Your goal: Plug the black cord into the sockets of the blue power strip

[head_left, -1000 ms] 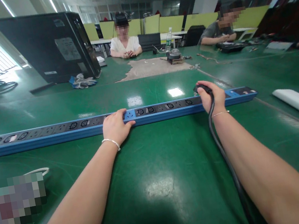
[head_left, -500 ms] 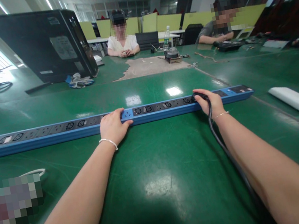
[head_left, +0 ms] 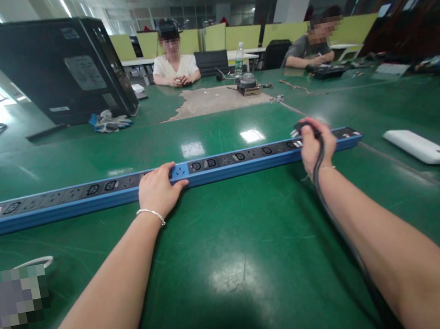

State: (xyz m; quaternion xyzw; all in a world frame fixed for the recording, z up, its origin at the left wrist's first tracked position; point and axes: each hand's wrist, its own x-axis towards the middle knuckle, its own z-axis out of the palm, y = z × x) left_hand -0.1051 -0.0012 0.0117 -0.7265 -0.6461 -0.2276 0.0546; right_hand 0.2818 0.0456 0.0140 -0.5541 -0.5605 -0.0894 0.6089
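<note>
A long blue power strip (head_left: 225,172) with a row of black sockets lies across the green table (head_left: 231,230). Left of its middle, my left hand (head_left: 160,186) grips the strip, thumb on the front side and fingers over the top, beside a blue socket. Over the strip's right part, my right hand (head_left: 317,144) is closed on a black plug (head_left: 301,127). The plug's metal prongs point left, out of any socket. Its black cable (head_left: 333,212) runs down along my right forearm.
A black computer case (head_left: 55,74) stands at the back left, gloves (head_left: 110,121) beside it. At right lies a white device (head_left: 420,145). Two people (head_left: 175,67) (head_left: 310,49) sit across the table. A bottle (head_left: 239,59) and a small device (head_left: 247,83) stand at the back.
My right hand has lifted and turned, and the plug has come away from the strip, its prongs now showing. My left hand still holds the strip. The view has shifted slightly.
</note>
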